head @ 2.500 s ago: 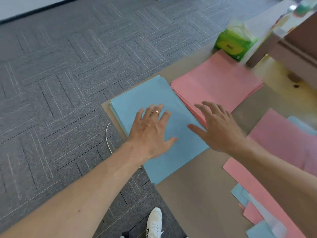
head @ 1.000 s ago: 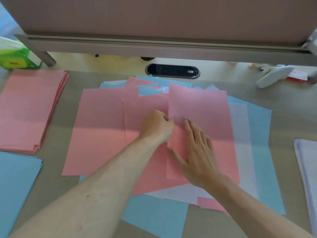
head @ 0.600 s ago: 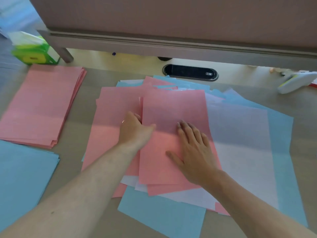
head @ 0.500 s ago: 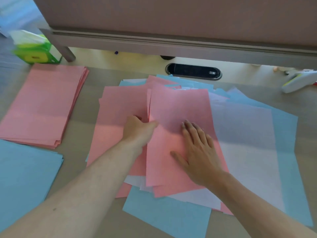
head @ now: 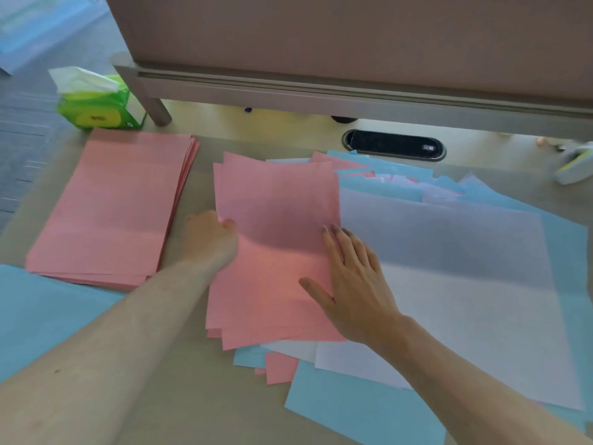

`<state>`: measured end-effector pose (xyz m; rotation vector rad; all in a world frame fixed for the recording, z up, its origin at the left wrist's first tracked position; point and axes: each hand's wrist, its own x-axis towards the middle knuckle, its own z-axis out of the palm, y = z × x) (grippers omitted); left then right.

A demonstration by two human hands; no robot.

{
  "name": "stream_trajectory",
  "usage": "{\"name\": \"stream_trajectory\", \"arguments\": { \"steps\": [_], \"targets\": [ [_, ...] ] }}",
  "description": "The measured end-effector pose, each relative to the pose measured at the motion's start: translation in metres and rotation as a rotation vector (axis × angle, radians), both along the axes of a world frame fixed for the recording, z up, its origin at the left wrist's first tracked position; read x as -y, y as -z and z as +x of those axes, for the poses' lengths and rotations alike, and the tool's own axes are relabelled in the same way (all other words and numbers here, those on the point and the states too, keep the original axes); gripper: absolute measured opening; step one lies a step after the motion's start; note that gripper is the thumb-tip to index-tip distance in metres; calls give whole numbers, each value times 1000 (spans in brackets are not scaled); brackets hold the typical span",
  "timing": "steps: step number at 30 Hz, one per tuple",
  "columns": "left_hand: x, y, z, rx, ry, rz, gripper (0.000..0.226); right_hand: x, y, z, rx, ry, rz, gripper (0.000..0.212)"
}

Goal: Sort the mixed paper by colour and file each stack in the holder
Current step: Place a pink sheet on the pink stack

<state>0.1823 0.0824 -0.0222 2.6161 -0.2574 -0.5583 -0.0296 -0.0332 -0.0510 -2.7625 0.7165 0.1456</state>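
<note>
**Pink sheets gathered at centre frame**

The left hand [head: 211, 242] pinches the left edge of the loose pink sheets [head: 276, 220], thumb on top, its grip closed on them. The right hand [head: 356, 284] lies flat along their right edge, grip spread. The sheets rest on the mixed pile [head: 449, 284] mid-worktop [head: 192, 396]. A sorted pink stack [head: 118, 203] lies upper left, a blue stack [head: 38, 322] lower left.

Left hand [head: 211, 240]: fingers curled under the left edge of the pink sheets [head: 272, 200], thumb on top
Right hand [head: 353, 284]: palm down, fingers straight, slightly spread, pointing far
Forearms [head: 128, 332]: bare, both reaching in from the near side
</note>
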Motion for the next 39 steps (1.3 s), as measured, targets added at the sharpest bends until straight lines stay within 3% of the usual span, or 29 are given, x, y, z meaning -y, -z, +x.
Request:
{"name": "stream_trajectory", "arguments": {
  "steps": [8, 11, 14, 19, 21, 25, 28, 37, 39],
  "targets": [
    [-8, 0, 0, -204, -105, -329, 41, -10, 12, 3, -26, 55, -6, 88],
    [-11, -6, -3, -128, 84, -214, 9, -10, 11, 4, -9, 63, -6, 88],
    [-16, -12, -9, -29, 250, -171, 34, -9, 5, 5, 27, 87, 58, 88],
    [-11, -36, 0, -14, 299, -524, 16, 16, -23, 21, 390, 473, 477, 83],
    [-4, -53, 0, -22, 313, -681, 20, 31, -46, 31, 611, 619, 682, 62],
    [19, -93, -3, -32, 288, -926, 22, 54, -94, 41, 924, 625, 614, 31],
    [27, -106, -3, -29, 309, -1012, 26, 56, -116, 44, 1059, 565, 581, 32],
    [11, -75, -15, -75, 176, -931, 41, 34, -91, 31, 873, 614, 584, 43],
    [9, -69, -22, -88, 203, -831, 44, 29, -86, 30, 860, 609, 595, 45]
  ]
}}
